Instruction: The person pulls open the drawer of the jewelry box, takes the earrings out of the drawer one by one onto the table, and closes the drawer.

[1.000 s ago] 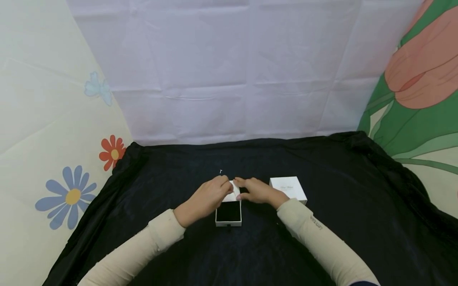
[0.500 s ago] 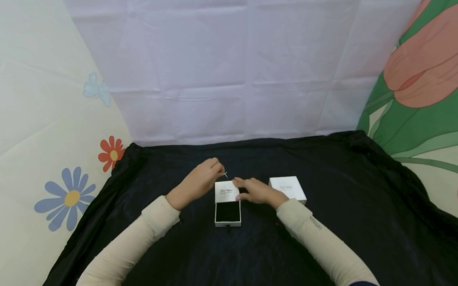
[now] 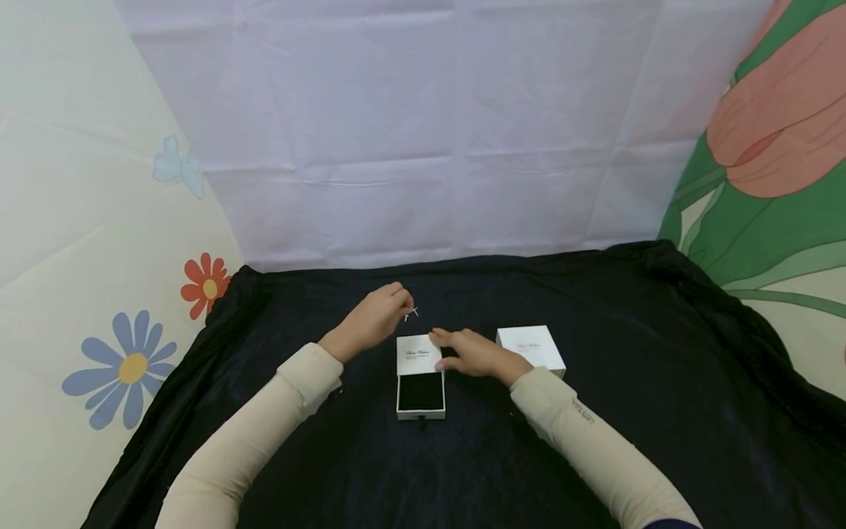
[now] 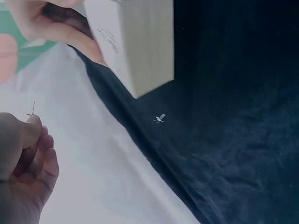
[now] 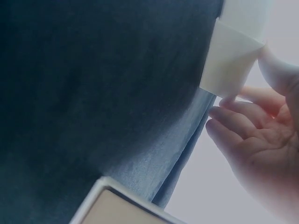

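My left hand is over the black cloth beyond a small white drawer box. Its thumb and finger pinch a tiny silver stud-like piece with a thin pin, perhaps an earring. A second tiny silver piece lies on the cloth close by. The drawer box has a printed sleeve, and its drawer, lined in black, is pulled out toward me. My right hand holds the right side of the sleeve between thumb and fingers, seen also in the right wrist view, where the sleeve's side shows.
To the right, behind my right wrist, stands a second white printed box. Black cloth covers the table up to a white sheet at the back. Floral panels stand at both sides.
My left hand has moved from over the sleeve to beyond it, now pinching a silver piece near the one on the cloth. My right hand keeps its place on the sleeve.
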